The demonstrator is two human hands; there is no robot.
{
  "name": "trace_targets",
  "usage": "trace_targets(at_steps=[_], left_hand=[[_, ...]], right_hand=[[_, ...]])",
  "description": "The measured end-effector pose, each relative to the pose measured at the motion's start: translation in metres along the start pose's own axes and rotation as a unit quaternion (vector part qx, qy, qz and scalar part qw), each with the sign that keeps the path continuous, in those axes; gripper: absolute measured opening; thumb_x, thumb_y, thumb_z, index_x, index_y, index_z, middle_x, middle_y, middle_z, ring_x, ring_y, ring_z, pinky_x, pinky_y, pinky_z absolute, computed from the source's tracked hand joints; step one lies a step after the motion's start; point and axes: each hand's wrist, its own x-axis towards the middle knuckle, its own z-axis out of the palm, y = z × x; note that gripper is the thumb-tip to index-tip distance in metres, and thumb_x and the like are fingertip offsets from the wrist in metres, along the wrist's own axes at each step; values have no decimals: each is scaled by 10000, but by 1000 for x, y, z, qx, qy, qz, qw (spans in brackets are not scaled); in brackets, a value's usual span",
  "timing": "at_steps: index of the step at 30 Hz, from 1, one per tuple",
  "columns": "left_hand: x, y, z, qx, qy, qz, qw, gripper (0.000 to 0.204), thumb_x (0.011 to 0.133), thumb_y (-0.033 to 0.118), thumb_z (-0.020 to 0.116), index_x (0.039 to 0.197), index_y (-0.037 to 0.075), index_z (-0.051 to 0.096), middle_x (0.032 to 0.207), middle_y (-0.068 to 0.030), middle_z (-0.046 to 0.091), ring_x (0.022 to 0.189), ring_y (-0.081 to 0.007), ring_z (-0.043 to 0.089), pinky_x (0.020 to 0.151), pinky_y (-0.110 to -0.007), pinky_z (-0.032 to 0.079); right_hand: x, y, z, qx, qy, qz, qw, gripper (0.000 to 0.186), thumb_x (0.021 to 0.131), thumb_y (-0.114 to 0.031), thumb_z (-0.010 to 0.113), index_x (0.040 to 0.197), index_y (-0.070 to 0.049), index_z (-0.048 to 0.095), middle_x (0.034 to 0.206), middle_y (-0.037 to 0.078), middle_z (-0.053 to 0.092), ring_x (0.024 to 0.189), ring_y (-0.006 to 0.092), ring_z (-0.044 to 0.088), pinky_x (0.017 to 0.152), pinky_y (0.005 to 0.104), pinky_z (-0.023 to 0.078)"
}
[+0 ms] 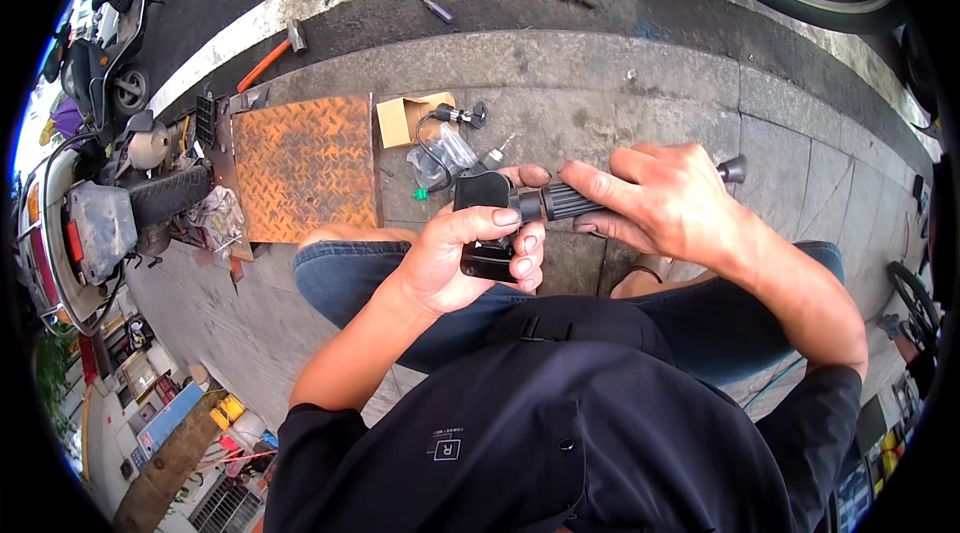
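An orange checkered metal plate (305, 165) lies on the pavement ahead of the person's knees, beside a small cardboard box (410, 118). Above the lap, the right hand (660, 198) wraps the ribbed handlebar grip (572, 201), while the left hand (470, 253) clasps its black switch housing (485, 195)

A single head-worn fisheye view looks steeply down from above the person's dark-shirted torso, close to both hands at picture centre. It faces the grey stone pavement (620, 93) toward 12 o'clock. The orange chequered steel plate (305, 168) lies at 10 o'clock. Straight kerb edges bend near the rim.
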Motion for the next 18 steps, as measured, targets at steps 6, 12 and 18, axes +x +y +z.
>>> trace_targets(at_steps=[6,12,18], left_hand=[[1,2,1,40,13,-47,998,508,897,128,594,1367,49,417,787,-94,562,649,-200,564,663,-405,482],[-3,8,15,123,14,-29,992,584,869,91,621,1380,-32,368,790,-110,574,644,-204,587,661,-389,502],[-11,12,16,209,35,-35,977,595,844,92,650,1348,-72,379,788,-112,609,620,-197,615,655,-369,517]], right_hand=[[-6,4,3,33,-30,-10,999,529,794,-340,740,1268,-158,591,673,43,483,539,244,558,454,387,438],[-5,14,6,37,11,-54,998,535,789,-350,749,1264,-156,598,652,37,466,518,229,551,439,377,427],[3,26,-1,25,15,-116,993,512,785,-363,749,1234,-159,611,642,29,448,523,215,550,437,371,415]])
